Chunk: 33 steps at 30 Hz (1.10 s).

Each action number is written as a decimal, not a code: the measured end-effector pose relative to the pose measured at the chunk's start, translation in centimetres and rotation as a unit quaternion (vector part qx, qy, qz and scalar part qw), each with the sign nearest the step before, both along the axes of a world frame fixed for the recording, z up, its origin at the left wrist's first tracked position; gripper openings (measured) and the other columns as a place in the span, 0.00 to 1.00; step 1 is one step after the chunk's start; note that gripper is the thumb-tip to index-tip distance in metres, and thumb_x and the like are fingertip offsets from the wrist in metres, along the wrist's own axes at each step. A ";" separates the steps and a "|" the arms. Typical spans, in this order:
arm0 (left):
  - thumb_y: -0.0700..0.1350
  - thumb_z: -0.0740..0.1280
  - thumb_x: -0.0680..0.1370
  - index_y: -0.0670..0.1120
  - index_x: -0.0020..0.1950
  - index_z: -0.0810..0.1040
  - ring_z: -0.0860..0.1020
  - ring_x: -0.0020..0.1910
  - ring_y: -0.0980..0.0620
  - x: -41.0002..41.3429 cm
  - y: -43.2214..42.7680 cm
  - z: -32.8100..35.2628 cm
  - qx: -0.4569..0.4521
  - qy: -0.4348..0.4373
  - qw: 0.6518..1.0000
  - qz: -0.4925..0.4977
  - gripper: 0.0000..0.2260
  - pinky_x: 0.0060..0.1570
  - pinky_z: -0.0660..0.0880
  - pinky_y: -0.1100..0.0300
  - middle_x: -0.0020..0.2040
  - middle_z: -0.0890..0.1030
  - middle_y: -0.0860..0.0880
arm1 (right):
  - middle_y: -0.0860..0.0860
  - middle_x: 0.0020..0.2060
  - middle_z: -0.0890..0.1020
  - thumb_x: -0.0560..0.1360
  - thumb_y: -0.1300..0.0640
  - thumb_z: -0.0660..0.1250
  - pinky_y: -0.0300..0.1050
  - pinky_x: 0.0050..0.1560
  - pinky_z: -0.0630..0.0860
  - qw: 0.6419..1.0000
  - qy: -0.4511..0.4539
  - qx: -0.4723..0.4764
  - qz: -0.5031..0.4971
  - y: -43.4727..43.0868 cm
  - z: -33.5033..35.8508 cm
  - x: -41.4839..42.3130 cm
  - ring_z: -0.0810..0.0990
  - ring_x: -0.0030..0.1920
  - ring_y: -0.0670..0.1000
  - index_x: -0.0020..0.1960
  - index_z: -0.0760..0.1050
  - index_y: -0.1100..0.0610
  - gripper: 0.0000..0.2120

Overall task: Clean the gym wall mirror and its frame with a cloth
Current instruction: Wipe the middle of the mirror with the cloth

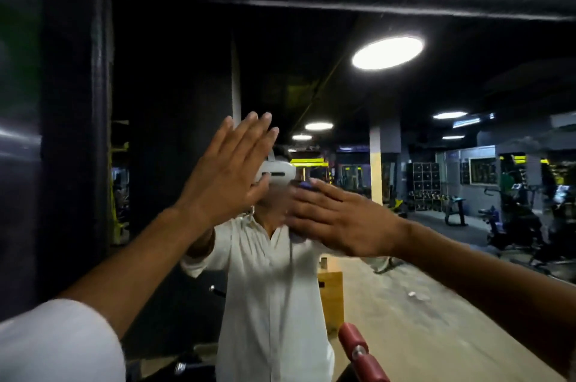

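Observation:
The wall mirror (pixel 389 257) fills the view and reflects me in a white shirt. Its dark frame (pixel 74 132) runs up the left side, with another strip (pixel 374 9) across the top. My left hand (pixel 230 176) is raised flat against the glass, fingers straight and pointing up. My right hand (pixel 339 222) lies flat on the glass, fingers pointing left. It presses a cloth (pixel 304 186), of which only a small blue-purple edge shows above the fingers.
A red padded roller (pixel 361 353) on a machine juts up at the bottom, close to my right arm. The mirror reflects a wooden box (pixel 332 291), a tan floor, exercise bikes at the right and bright round ceiling lamps.

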<state>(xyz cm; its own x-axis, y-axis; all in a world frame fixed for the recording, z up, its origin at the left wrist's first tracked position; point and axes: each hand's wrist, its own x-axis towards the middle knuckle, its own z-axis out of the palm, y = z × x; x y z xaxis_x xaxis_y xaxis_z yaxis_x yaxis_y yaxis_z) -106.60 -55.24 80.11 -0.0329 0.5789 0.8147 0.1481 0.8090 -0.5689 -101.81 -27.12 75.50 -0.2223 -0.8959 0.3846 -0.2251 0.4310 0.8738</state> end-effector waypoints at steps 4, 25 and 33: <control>0.60 0.53 0.84 0.43 0.87 0.53 0.49 0.87 0.41 -0.3 1.8 0.4 -0.017 0.000 0.999 -0.028 0.35 0.83 0.52 0.36 0.87 0.50 0.41 | 0.53 0.85 0.56 0.87 0.53 0.58 0.64 0.83 0.51 0.941 0.082 -0.327 0.014 3.6 9.2 0.1 0.48 0.85 0.54 0.84 0.58 0.51 0.27; 0.52 0.50 0.87 0.41 0.87 0.45 0.46 0.87 0.40 -0.9 3.6 -11.7 -0.027 -0.057 0.996 -0.064 0.31 0.83 0.51 0.36 0.88 0.46 0.40 | 0.59 0.84 0.59 0.83 0.62 0.67 0.65 0.83 0.50 0.906 0.018 -0.423 0.020 1.0 -11.4 0.1 0.54 0.84 0.61 0.83 0.62 0.59 0.30; 0.51 0.55 0.86 0.40 0.87 0.52 0.51 0.86 0.41 -0.8 3.9 -12.0 -0.005 -0.028 0.996 -0.083 0.31 0.83 0.54 0.36 0.87 0.52 0.40 | 0.53 0.85 0.57 0.88 0.52 0.54 0.62 0.83 0.49 0.998 -0.052 0.001 -0.023 3.0 -22.6 -0.1 0.53 0.85 0.56 0.85 0.56 0.54 0.27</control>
